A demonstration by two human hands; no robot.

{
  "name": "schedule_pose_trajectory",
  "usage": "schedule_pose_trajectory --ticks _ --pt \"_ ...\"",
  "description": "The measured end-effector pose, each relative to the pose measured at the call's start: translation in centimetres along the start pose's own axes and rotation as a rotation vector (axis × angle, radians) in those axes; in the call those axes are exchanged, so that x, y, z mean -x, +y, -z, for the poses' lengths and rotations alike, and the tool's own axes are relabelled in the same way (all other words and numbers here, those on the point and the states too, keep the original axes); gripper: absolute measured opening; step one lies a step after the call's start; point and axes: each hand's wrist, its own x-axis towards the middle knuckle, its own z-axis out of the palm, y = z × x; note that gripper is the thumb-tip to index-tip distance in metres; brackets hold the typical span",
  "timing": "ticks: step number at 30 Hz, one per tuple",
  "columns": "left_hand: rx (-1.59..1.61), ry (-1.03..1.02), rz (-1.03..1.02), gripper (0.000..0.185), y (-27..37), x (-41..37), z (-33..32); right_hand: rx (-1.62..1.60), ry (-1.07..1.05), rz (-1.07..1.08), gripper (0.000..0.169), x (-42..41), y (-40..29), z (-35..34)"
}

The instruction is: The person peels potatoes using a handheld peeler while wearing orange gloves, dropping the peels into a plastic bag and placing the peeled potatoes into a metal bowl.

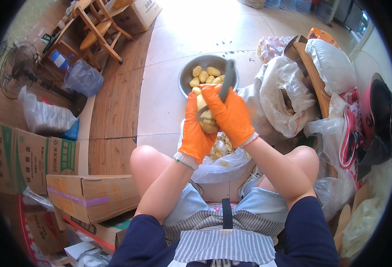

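Observation:
A partly peeled potato (209,126) rests in my left hand (194,142), which wears an orange glove over a whitish knitted cuff. My right hand (232,115), gloved the same way, grips a peeler (228,78) by its dark grey handle. The peeler's curved head lies against the potato, slightly blurred. Just beyond my hands stands a metal bowl (182,82) with several peeled yellow potatoes (203,76) in it. Below my hands, between my feet, a white plastic bag (221,172) lies spread open with potato peels (227,143) inside.
An open woven sack (276,96) stands at the right, beside a wooden board (312,76) and a stuffed white bag (331,66). Cardboard boxes (110,197) are stacked at my left. Farther off are a fan (19,71), a water jug (84,78) and a wooden chair (97,35).

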Motion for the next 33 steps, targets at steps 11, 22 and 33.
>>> schedule_pose_trajectory --ticks 11,22,33 --pt "-0.15 -0.014 0.199 0.053 -0.5 1.5 0.3 -0.277 0.193 -0.116 0.036 -1.6 -1.0 1.1" --pt "-0.221 -0.161 0.116 0.063 0.9 -0.6 2.0 -0.13 -0.015 -0.17 0.046 -1.7 -1.9 2.7" --pt "-0.196 -0.228 0.108 0.064 0.5 -0.3 2.7 0.146 0.03 0.12 0.037 -1.5 -0.6 1.5"
